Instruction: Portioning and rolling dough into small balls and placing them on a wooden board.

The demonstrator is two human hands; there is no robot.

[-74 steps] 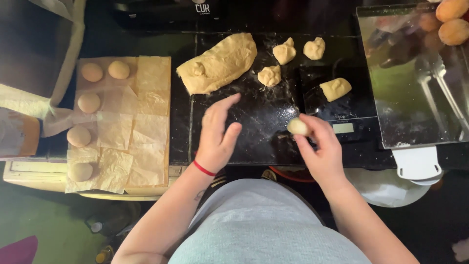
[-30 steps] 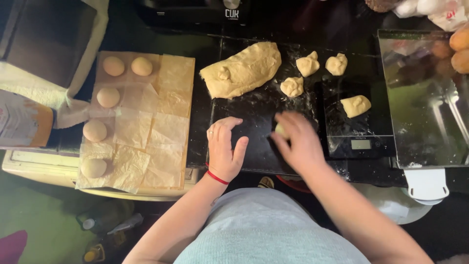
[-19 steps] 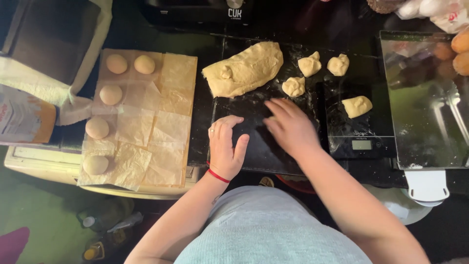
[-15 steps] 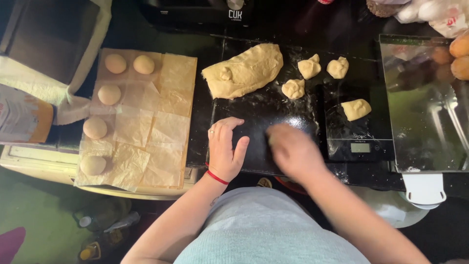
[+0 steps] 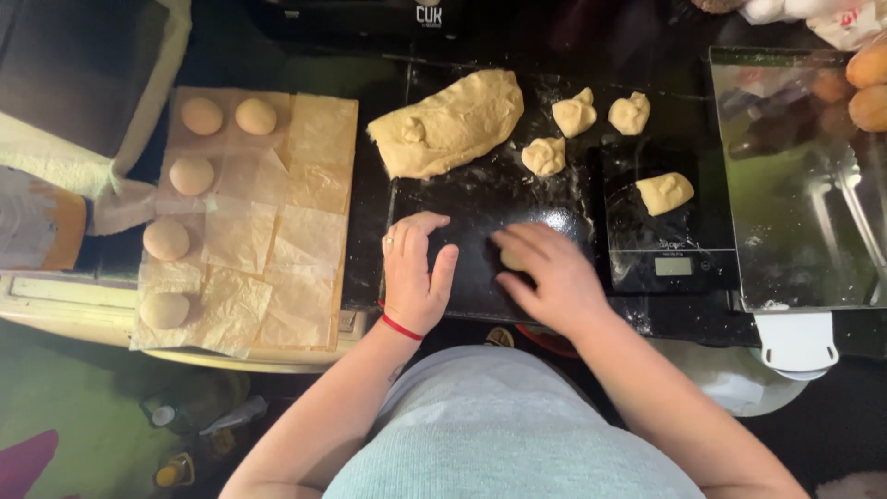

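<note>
Dark counter (image 5: 517, 199) beneath me, floured. Large dough mass (image 5: 450, 125) lies at its far edge; parchment sheet (image 5: 277, 222) with five dough balls left of the counter; digital scale (image 5: 667, 236) right, bearing one dough piece. My right hand (image 5: 545, 277) cups a small dough ball (image 5: 511, 260) against the counter; my left hand (image 5: 413, 275) rests flat, released, beside it.

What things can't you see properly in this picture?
- Small pale dough piece, head view: mostly covered by the right hand, so its shape is unclear.
- Grey display of the black kitchen scale: too small to read.
- Round orange items, top right: cut off by the edge.
- Left hand: its palm faces down, hidden.
</note>
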